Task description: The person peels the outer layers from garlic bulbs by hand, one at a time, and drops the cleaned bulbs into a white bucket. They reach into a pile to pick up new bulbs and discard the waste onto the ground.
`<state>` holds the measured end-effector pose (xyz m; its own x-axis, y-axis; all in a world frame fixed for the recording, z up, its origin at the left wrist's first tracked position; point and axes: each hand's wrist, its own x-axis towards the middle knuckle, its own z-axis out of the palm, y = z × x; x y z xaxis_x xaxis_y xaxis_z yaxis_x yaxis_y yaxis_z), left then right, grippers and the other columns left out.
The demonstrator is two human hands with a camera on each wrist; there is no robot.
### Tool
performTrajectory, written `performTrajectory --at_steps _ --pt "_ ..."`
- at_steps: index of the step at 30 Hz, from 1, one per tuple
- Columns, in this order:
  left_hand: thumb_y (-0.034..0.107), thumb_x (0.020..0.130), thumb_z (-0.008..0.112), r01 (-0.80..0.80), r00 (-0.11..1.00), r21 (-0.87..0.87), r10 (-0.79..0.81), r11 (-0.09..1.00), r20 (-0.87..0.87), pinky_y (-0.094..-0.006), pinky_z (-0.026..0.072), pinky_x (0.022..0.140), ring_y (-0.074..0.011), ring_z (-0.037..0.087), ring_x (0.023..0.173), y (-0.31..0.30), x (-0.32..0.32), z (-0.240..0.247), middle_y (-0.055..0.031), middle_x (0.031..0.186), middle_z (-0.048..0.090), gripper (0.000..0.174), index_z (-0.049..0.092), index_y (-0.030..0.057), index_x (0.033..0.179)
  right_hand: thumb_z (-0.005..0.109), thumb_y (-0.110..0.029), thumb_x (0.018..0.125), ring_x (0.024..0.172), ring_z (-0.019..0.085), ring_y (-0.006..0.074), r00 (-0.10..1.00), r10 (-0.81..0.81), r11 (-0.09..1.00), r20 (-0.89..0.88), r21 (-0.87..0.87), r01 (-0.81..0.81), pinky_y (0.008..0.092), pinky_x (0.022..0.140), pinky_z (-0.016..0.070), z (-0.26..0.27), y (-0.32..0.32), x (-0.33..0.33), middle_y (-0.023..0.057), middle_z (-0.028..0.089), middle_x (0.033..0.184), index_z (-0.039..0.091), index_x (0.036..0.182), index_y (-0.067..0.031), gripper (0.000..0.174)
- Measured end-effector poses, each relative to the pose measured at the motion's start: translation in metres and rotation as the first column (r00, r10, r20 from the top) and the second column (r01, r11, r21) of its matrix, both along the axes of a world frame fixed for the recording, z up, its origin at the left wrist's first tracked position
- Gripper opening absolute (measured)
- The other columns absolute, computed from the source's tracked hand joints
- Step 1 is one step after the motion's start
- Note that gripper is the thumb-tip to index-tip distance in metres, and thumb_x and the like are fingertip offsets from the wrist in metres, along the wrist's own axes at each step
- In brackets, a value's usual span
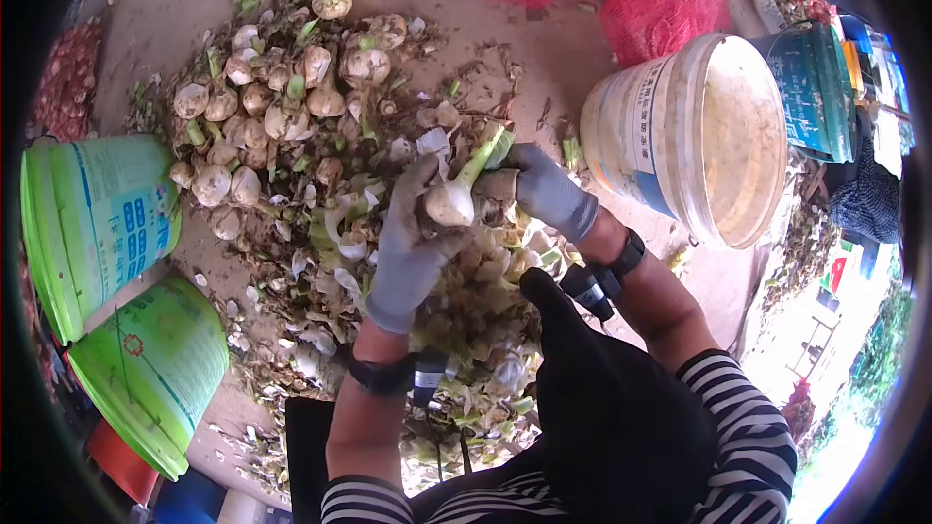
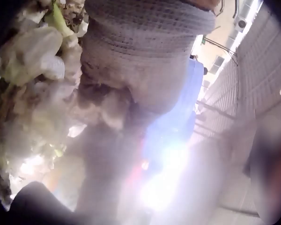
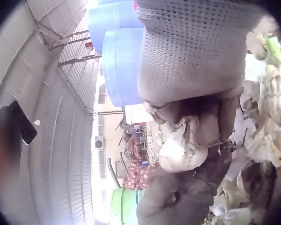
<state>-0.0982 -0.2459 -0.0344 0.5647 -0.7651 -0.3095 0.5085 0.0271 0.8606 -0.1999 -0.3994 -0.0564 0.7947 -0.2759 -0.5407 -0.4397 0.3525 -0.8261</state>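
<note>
A whitish garlic bulb (image 1: 450,204) with a thick green stem is between the two gloved hands in the head view. My left hand (image 1: 400,257) grips the bulb from the left, its dirty glove fingers around the side. From the right, my right hand (image 1: 555,196) curls its fingers at the green stem, close beside the bulb. In the right wrist view the bulb (image 3: 182,153) shows between both gloves, roots and loose skin on it. The left wrist view is blurred and mostly filled by the left glove (image 2: 140,61).
Beneath the hands spreads a heap of garlic skins (image 1: 340,233). More garlic bulbs (image 1: 282,97) lie at upper left. Two green buckets (image 1: 126,223) lie on the left, a white bucket (image 1: 631,126) tips at right, and red mesh bags (image 1: 670,0) lie behind.
</note>
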Motion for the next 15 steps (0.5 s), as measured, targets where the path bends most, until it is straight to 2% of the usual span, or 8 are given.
performTrajectory --at_steps 3,7,8,9,10,13,14,15 --pt "0.009 0.081 0.066 -0.108 0.969 0.044 0.115 0.993 -0.219 -0.0267 0.0535 0.073 -0.0167 0.061 0.091 0.002 0.006 0.009 -0.0086 0.101 0.061 0.043 0.049 -0.002 0.119 0.068 -0.01 0.073 0.079 0.061 0.0135 0.997 0.045 0.997 0.057 -0.063 -0.041 0.0264 0.071 0.0468 0.001 -0.003 -0.004 0.0078 0.067 0.087 0.064 0.098 -0.0004 0.027" --pt "0.017 0.091 0.053 0.21 0.862 0.159 -0.106 0.965 -0.495 -0.0286 0.0514 0.073 -0.019 0.064 0.08 0.007 0.027 -0.009 -0.0097 0.087 0.064 0.029 0.055 -0.0011 0.114 0.07 -0.01 0.071 0.079 0.06 0.0127 0.996 0.073 0.996 0.046 -0.048 -0.071 0.0259 0.072 0.0469 -0.006 -0.008 -0.02 0.0066 0.066 0.088 0.063 0.099 -0.0009 0.03" --pt "0.017 0.092 0.053 0.089 0.992 0.319 -0.112 0.944 0.053 -0.0276 0.0503 0.074 -0.019 0.063 0.081 0.003 0.021 -0.017 -0.0097 0.09 0.064 0.028 0.056 -0.0014 0.113 0.07 -0.011 0.071 0.079 0.06 0.0121 0.996 0.02 1.0 0.085 0.009 -0.02 0.0256 0.072 0.047 -0.012 -0.008 -0.025 0.0059 0.066 0.087 0.063 0.099 -0.0009 0.03" --pt "0.017 0.092 0.053 -0.1 0.799 0.386 -0.157 0.917 0.581 -0.0265 0.0492 0.074 -0.019 0.062 0.083 0.0 0.018 -0.027 -0.0097 0.093 0.064 0.028 0.056 -0.0017 0.112 0.07 -0.011 0.071 0.079 0.06 0.0121 0.996 0.021 1.0 0.088 0.008 -0.022 0.0256 0.072 0.047 -0.012 -0.006 -0.025 0.0059 0.066 0.087 0.063 0.099 -0.0009 0.03" --pt "0.021 0.088 0.058 -0.171 0.656 0.289 -0.11 0.942 0.747 -0.0294 0.048 0.078 -0.0259 0.062 0.086 0.002 0.023 -0.041 -0.0164 0.092 0.063 0.031 0.057 -0.004 0.106 0.068 -0.013 0.072 0.077 0.059 0.0114 0.998 0.027 1.0 0.058 -0.014 -0.026 0.0254 0.071 0.0468 -0.012 -0.005 -0.027 0.0058 0.065 0.085 0.063 0.098 0.0004 0.03" --pt "0.017 0.086 0.058 0.075 0.638 0.327 -0.297 0.942 0.71 -0.0301 0.0466 0.083 -0.0252 0.061 0.093 -0.001 0.011 -0.012 -0.0163 0.097 0.063 0.028 0.057 -0.004 0.105 0.066 -0.012 0.071 0.071 0.057 0.0099 0.996 0.074 0.997 0.042 0.001 -0.075 0.025 0.065 0.0459 -0.005 0.001 -0.021 0.0038 0.065 0.081 0.064 0.094 0.0019 0.027" --pt "0.018 0.088 0.057 0.179 0.878 0.297 -0.288 0.938 0.382 -0.0298 0.0478 0.081 -0.0231 0.062 0.089 0.003 0.007 -0.02 -0.0138 0.097 0.063 0.026 0.057 -0.0035 0.103 0.066 -0.012 0.072 0.071 0.057 0.0101 0.991 0.128 0.99 0.045 0.057 -0.131 0.0253 0.065 0.046 0.004 0.003 -0.022 0.0036 0.065 0.081 0.064 0.093 0.0018 0.026" --pt "0.018 0.088 0.057 0.169 0.875 0.298 -0.282 0.939 0.393 -0.0298 0.0478 0.081 -0.0231 0.062 0.089 0.007 0.012 -0.031 -0.0138 0.097 0.063 0.026 0.057 -0.0035 0.103 0.065 -0.012 0.072 0.071 0.057 0.0102 0.981 0.184 0.976 0.062 0.102 -0.19 0.0257 0.066 0.0462 0.01 0.001 -0.02 0.0034 0.065 0.08 0.064 0.092 0.0017 0.024"
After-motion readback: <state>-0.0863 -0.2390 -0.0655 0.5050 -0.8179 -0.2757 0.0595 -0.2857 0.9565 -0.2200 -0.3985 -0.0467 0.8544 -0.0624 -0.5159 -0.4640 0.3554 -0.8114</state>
